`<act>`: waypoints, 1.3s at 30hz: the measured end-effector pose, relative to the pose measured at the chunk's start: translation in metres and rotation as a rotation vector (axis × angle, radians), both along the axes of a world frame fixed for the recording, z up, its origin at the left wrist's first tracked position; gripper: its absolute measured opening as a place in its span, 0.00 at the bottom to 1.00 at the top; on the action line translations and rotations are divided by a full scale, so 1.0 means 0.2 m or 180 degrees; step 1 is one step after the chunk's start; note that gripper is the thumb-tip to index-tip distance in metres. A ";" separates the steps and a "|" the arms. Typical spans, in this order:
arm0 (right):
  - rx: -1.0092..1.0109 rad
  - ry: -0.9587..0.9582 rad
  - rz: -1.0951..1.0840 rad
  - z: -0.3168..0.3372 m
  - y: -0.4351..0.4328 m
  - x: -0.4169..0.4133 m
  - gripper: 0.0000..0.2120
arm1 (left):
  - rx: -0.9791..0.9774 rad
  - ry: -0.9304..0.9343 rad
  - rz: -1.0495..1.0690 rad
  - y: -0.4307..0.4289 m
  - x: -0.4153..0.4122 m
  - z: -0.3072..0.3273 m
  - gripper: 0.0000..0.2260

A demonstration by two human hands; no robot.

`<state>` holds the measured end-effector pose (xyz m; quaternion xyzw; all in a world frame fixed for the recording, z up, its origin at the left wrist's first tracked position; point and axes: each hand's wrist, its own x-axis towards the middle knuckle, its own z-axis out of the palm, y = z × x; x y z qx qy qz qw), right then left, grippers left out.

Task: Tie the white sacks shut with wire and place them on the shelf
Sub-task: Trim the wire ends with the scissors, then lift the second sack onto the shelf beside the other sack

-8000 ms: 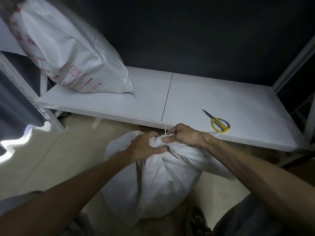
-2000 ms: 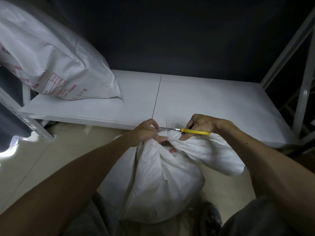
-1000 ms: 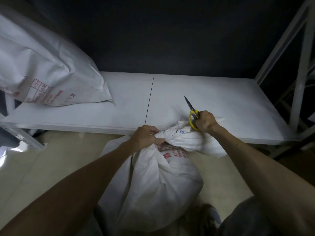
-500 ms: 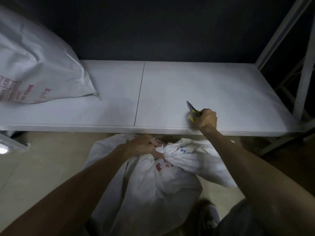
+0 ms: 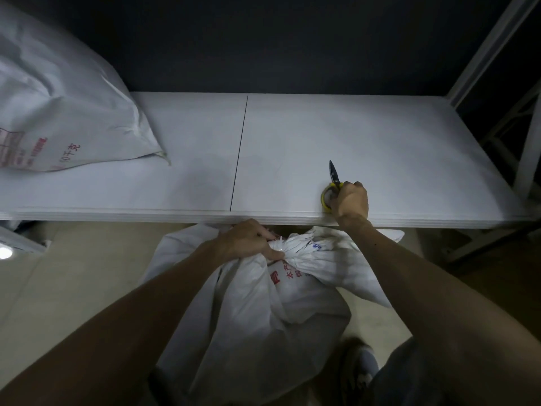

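While left hand (image 5: 248,241) clenches floor sack (image 5: 263,317) — right hand (image 5: 351,200) fingers grasp one scissors (image 5: 333,174) | sacks: two | shelf sack (image 5: 58,112) on shelf (image 5: 292,136)

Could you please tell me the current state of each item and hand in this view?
Floor sack: upright, neck bunched tight, gripped by the left hand.
Shelf sack: lying at the shelf's left end.
Scissors: blades closed, handles in the right hand, near the shelf's front edge.
Left hand: grips the floor sack's neck.
Right hand: grips the scissors.
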<state>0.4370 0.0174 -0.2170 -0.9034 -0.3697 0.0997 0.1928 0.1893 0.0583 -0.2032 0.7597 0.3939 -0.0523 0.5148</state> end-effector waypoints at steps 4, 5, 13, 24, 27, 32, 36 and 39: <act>-0.0103 -0.0178 0.0051 0.04 -0.01 0.00 0.13 | 0.0045 -0.0034 -0.0030 -0.03 -0.01 0.02 0.18; -0.0124 -0.0247 0.0072 0.05 -0.02 0.00 0.12 | 0.0050 -0.0033 -0.0048 -0.03 -0.02 0.03 0.17; -0.0339 0.0033 0.0308 0.24 -0.16 -0.06 0.17 | 0.0093 -0.0121 -0.0054 -0.15 -0.11 0.13 0.16; -0.0894 0.0539 0.1586 0.68 -0.50 -0.57 0.21 | 0.0141 -0.0179 0.0539 -0.38 -0.43 0.56 0.11; -0.0948 0.0367 0.1895 0.91 -0.52 -0.71 0.26 | 0.0276 -0.0311 0.0718 -0.42 -0.53 0.71 0.05; -0.0565 0.0460 0.2119 1.15 -0.55 -0.86 0.32 | 0.0575 -0.0505 0.1084 -0.44 -0.68 1.00 0.09; -0.0075 0.0545 0.2246 1.37 -0.58 -0.93 0.32 | 0.0928 -0.0624 0.1296 -0.46 -0.75 1.20 0.09; -0.0507 0.0671 0.2553 1.52 -0.62 -0.97 0.43 | 0.1175 -0.0720 0.1375 -0.47 -0.75 1.38 0.10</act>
